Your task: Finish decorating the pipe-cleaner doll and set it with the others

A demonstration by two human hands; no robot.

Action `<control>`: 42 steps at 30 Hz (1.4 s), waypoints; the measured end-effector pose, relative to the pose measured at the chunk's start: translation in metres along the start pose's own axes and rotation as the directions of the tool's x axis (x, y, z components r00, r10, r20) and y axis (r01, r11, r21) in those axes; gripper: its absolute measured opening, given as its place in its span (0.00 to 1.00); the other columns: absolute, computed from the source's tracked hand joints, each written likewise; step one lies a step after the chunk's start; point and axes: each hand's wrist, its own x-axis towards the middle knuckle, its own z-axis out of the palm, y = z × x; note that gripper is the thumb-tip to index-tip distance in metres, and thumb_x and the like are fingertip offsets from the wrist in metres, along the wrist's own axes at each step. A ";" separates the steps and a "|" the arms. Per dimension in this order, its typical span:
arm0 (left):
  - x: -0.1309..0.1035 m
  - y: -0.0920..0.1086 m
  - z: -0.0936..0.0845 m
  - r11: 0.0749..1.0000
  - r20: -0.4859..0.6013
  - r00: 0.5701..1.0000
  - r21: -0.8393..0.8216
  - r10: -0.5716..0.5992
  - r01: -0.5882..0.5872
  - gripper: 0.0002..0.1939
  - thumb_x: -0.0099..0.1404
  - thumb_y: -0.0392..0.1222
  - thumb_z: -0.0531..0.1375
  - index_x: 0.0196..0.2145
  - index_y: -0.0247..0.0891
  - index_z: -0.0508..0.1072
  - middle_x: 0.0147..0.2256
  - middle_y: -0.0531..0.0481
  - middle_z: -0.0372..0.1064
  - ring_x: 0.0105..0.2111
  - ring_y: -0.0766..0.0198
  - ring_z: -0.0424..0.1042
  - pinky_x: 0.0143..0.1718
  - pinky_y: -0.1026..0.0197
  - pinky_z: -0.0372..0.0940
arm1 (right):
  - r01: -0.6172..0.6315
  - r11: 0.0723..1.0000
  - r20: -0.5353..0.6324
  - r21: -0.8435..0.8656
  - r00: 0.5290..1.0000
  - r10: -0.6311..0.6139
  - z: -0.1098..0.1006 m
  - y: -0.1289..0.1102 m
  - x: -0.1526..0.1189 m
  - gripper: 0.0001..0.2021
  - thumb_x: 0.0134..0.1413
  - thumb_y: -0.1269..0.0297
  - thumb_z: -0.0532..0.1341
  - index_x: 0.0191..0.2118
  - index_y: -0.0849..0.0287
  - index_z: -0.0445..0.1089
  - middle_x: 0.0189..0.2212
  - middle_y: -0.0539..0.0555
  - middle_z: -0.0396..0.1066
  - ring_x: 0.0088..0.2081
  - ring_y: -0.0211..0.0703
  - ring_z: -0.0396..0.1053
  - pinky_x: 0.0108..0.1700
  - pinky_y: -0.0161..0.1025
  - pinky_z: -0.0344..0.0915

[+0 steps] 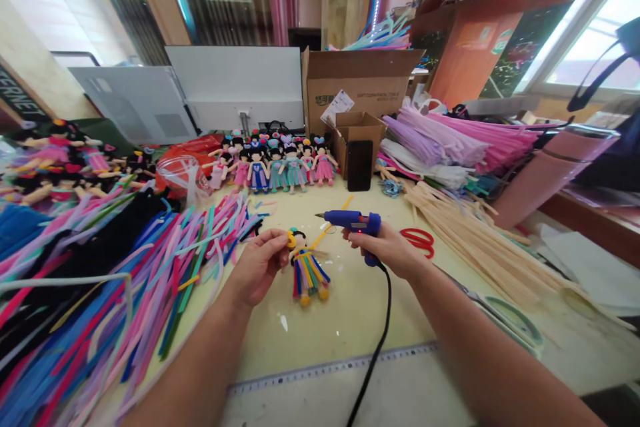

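My left hand [261, 268] pinches a small yellow curled piece of pipe cleaner [291, 239] between thumb and forefinger, beside the head of a pipe-cleaner doll [311, 272]. The doll has black hair, a striped skirt in blue, red, yellow and green, and yellow feet. Whether my fingertips also touch the doll, I cannot tell. A yellow strip [323, 235] sticks out at its upper right. My right hand [387, 248] is wrapped round a blue hot glue gun [353, 220]. Its nozzle points left, above and apart from the doll, and a small red light glows on its body.
Loose pipe cleaners [165, 267] cover the left side; finished dolls [280, 167] stand at the back. A phone [359, 165] leans on a small box [357, 125]. Red-handled scissors [419, 240], green-handled scissors [515, 320] and beige stems [465, 247] lie right. The glue gun's black cord [384, 320] crosses a ruler [330, 368].
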 end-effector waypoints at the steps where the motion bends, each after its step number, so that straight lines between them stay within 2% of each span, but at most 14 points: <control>1: 0.000 -0.001 0.000 1.000 0.003 1.000 -0.007 -0.008 0.009 0.12 0.43 0.40 0.69 0.24 0.35 0.71 0.17 0.57 0.65 0.16 0.75 0.59 0.19 0.70 0.54 | 0.022 0.997 0.024 0.076 0.999 -0.024 0.002 -0.004 -0.005 0.13 0.49 0.57 0.62 0.39 0.60 0.73 0.26 0.51 0.69 0.24 0.35 0.63 0.23 0.32 0.61; 5: 0.000 -0.003 -0.001 0.998 0.034 0.999 -0.049 -0.036 0.038 0.12 0.44 0.39 0.69 0.24 0.35 0.69 0.16 0.58 0.63 0.16 0.75 0.58 0.19 0.71 0.53 | 0.058 0.984 0.077 0.170 0.994 -0.072 0.011 -0.018 -0.020 0.16 0.50 0.52 0.60 0.31 0.62 0.73 0.21 0.50 0.65 0.22 0.34 0.61 0.21 0.32 0.57; 11: -0.002 -0.004 0.002 0.996 0.056 0.996 -0.052 -0.064 0.067 0.11 0.45 0.39 0.69 0.24 0.35 0.70 0.17 0.56 0.64 0.16 0.75 0.58 0.18 0.71 0.52 | 0.023 0.994 0.069 0.109 0.997 -0.030 0.013 -0.023 -0.023 0.17 0.49 0.49 0.60 0.30 0.61 0.73 0.19 0.49 0.63 0.20 0.35 0.60 0.19 0.32 0.56; 17: -0.002 -0.001 0.003 0.999 0.017 1.000 0.037 -0.024 0.023 0.10 0.45 0.40 0.68 0.23 0.36 0.70 0.17 0.56 0.64 0.17 0.74 0.58 0.18 0.70 0.51 | 0.031 0.961 -0.130 -0.276 0.989 -0.069 -0.005 0.004 -0.004 0.14 0.52 0.53 0.59 0.37 0.58 0.73 0.19 0.48 0.64 0.21 0.37 0.61 0.22 0.34 0.58; 22: -0.004 0.001 0.005 0.995 0.025 0.999 0.097 0.025 -0.027 0.09 0.44 0.41 0.67 0.21 0.36 0.70 0.16 0.57 0.62 0.17 0.73 0.58 0.19 0.69 0.51 | -0.150 0.828 -0.153 -0.540 0.985 0.078 -0.025 0.016 0.004 0.17 0.54 0.52 0.58 0.40 0.60 0.74 0.21 0.51 0.68 0.24 0.42 0.66 0.27 0.38 0.61; 23: -0.005 0.002 0.005 0.993 0.030 0.999 0.112 0.031 -0.034 0.09 0.45 0.41 0.66 0.21 0.36 0.70 0.16 0.57 0.62 0.17 0.73 0.57 0.19 0.69 0.51 | -0.144 0.810 -0.166 -0.569 0.984 0.059 -0.029 0.014 0.002 0.18 0.52 0.51 0.59 0.41 0.60 0.73 0.24 0.54 0.71 0.27 0.44 0.68 0.29 0.39 0.63; 25: -0.007 0.002 0.007 0.989 0.043 0.998 0.143 0.041 -0.047 0.09 0.45 0.42 0.66 0.21 0.36 0.69 0.17 0.56 0.63 0.17 0.73 0.57 0.19 0.69 0.51 | -0.050 0.803 -0.237 -0.594 0.965 -0.115 -0.032 0.005 -0.004 0.21 0.48 0.50 0.63 0.44 0.60 0.72 0.35 0.58 0.73 0.34 0.49 0.70 0.34 0.42 0.65; 27: -0.009 0.001 0.009 0.982 0.070 0.996 0.181 0.046 -0.059 0.10 0.45 0.43 0.65 0.20 0.36 0.69 0.16 0.56 0.62 0.17 0.73 0.56 0.19 0.68 0.50 | 0.110 0.799 -0.315 -0.591 0.881 -0.353 -0.027 -0.010 -0.013 0.21 0.49 0.51 0.63 0.47 0.58 0.70 0.41 0.59 0.72 0.39 0.50 0.70 0.38 0.43 0.65; 28: -0.010 0.001 0.010 0.977 0.089 0.995 0.201 0.047 -0.065 0.10 0.45 0.43 0.65 0.20 0.36 0.69 0.16 0.56 0.62 0.17 0.73 0.56 0.19 0.68 0.50 | 0.195 0.793 -0.306 -0.577 0.849 -0.431 -0.021 -0.019 -0.017 0.17 0.52 0.53 0.61 0.44 0.57 0.71 0.40 0.58 0.72 0.38 0.48 0.70 0.38 0.43 0.65; 29: -0.011 0.000 0.011 0.973 0.111 0.993 0.220 0.048 -0.072 0.10 0.45 0.43 0.65 0.20 0.36 0.69 0.16 0.56 0.61 0.17 0.73 0.55 0.18 0.68 0.50 | 0.292 0.786 -0.228 -0.544 0.850 -0.474 -0.013 -0.027 -0.022 0.12 0.55 0.57 0.59 0.40 0.57 0.73 0.35 0.57 0.73 0.36 0.45 0.70 0.38 0.41 0.65; 31: -0.013 -0.002 0.013 0.962 0.162 0.986 0.262 0.040 -0.082 0.10 0.46 0.43 0.65 0.20 0.36 0.69 0.16 0.57 0.60 0.16 0.73 0.55 0.18 0.68 0.50 | 0.454 0.773 -0.003 -0.443 0.861 -0.508 0.008 -0.040 -0.027 0.08 0.57 0.64 0.57 0.34 0.57 0.73 0.30 0.54 0.74 0.33 0.41 0.69 0.36 0.38 0.65; 33: -0.015 -0.003 0.015 0.947 0.216 0.976 0.308 0.023 -0.091 0.10 0.48 0.44 0.64 0.20 0.36 0.69 0.16 0.57 0.60 0.16 0.73 0.56 0.18 0.68 0.51 | 0.495 0.770 0.093 -0.402 0.859 -0.504 0.026 -0.045 -0.030 0.07 0.57 0.67 0.57 0.33 0.57 0.73 0.28 0.52 0.74 0.31 0.39 0.69 0.34 0.36 0.63; 36: -0.017 -0.005 0.017 0.926 0.259 0.966 0.365 0.002 -0.099 0.09 0.49 0.43 0.64 0.20 0.36 0.69 0.16 0.56 0.61 0.16 0.72 0.58 0.18 0.68 0.53 | 0.498 0.783 0.129 -0.373 0.863 -0.488 0.042 -0.042 -0.030 0.06 0.57 0.67 0.59 0.33 0.57 0.74 0.28 0.52 0.74 0.30 0.38 0.69 0.32 0.35 0.62; 42: -0.017 -0.008 0.017 0.917 0.276 0.960 0.393 -0.055 -0.061 0.09 0.51 0.43 0.63 0.23 0.36 0.69 0.16 0.55 0.64 0.16 0.70 0.60 0.17 0.67 0.54 | 0.543 0.728 0.151 -0.418 0.832 -0.533 0.042 -0.032 -0.030 0.05 0.57 0.68 0.59 0.33 0.58 0.73 0.28 0.52 0.74 0.27 0.37 0.67 0.31 0.35 0.61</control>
